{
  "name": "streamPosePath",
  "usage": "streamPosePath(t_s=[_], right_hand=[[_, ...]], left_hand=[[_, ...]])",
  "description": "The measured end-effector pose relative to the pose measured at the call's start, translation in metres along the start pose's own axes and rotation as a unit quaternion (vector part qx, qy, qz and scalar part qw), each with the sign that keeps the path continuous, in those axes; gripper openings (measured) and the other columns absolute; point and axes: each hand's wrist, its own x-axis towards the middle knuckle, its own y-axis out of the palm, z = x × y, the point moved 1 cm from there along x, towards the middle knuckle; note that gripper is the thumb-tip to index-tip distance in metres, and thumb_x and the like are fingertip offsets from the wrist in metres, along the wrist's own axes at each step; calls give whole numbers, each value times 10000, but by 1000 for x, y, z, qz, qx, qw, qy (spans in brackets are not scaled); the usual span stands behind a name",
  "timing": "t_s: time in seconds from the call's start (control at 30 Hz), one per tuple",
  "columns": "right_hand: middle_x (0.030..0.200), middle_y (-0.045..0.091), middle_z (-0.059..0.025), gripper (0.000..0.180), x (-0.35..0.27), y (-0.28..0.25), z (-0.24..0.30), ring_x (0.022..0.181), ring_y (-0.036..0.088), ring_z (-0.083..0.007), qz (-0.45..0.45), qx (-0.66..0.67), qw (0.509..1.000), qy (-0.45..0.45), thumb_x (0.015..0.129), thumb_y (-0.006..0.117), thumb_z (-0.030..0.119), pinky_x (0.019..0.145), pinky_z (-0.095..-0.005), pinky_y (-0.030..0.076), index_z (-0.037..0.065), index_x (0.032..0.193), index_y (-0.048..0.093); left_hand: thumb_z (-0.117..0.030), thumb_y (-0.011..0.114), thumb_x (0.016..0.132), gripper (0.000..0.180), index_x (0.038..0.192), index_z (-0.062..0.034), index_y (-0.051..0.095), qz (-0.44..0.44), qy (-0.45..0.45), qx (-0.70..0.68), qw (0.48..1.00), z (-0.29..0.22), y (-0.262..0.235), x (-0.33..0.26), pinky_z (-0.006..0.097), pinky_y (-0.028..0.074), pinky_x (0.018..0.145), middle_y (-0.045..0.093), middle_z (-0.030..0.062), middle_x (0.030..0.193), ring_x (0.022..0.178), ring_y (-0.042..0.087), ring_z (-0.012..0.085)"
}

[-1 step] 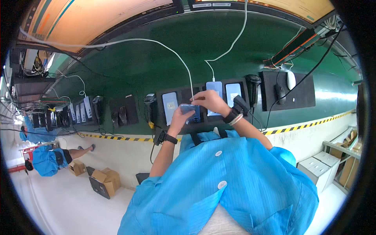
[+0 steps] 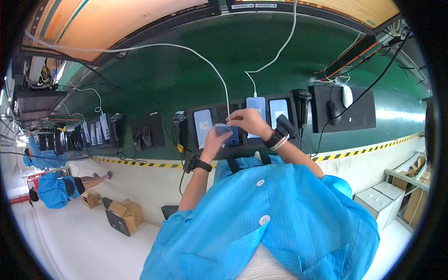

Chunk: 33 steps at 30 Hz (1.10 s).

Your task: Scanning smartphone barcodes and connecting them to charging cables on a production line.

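Over the green bench point(image 2: 186, 70), past a phone point(image 2: 203, 126) lying flat on the dark mat, the left hand point(image 2: 213, 140) grips the near edge of a small blue phone point(image 2: 227, 134), right hand point(image 2: 249, 122) pinching its far edge, cabled phone point(image 2: 256, 108) just behind.

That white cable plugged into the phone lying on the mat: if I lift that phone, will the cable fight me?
Probably little. The white cable curves loosely across the green bench, so it looks floppy with slack. The plugged phone looks thin, flat and glossy, so likely light but slippery. It lies close beside the right hand.
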Motion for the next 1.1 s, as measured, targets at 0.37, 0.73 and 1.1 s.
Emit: streamPosePath(t_s=[0.37, 0.73, 1.1], right_hand=[[831, 723, -125, 217, -3, 32, 11, 758, 706, -292, -62, -111, 991, -41, 828, 726, 256, 680, -360, 547, 71, 938, 749], [860, 685, -112, 214, -19, 50, 5, 784, 675, -312, -98, -144, 980, -99, 855, 698, 274, 678, -386, 534, 62, 876, 698], [1037, 706, -200, 352, 54, 18, -61, 975, 683, -362, -72, -195, 978, -11, 793, 749, 249, 856, -433, 535, 26, 1062, 703]], left_hand=[[-78, 718, 870, 309, 1152, -36, 600, -30, 51, 54, 997, 16, -3, -9, 273, 492, 830, 658, 18, 1017, 929, 610, 108], [-159, 778, 837, 345, 1111, -33, 612, -47, 61, 20, 997, 27, -3, -20, 311, 480, 874, 665, 48, 1015, 959, 612, 149], [-167, 791, 802, 389, 1107, -10, 608, -286, 53, 136, 947, 81, -50, -81, 325, 500, 866, 628, 115, 1067, 969, 602, 194]])
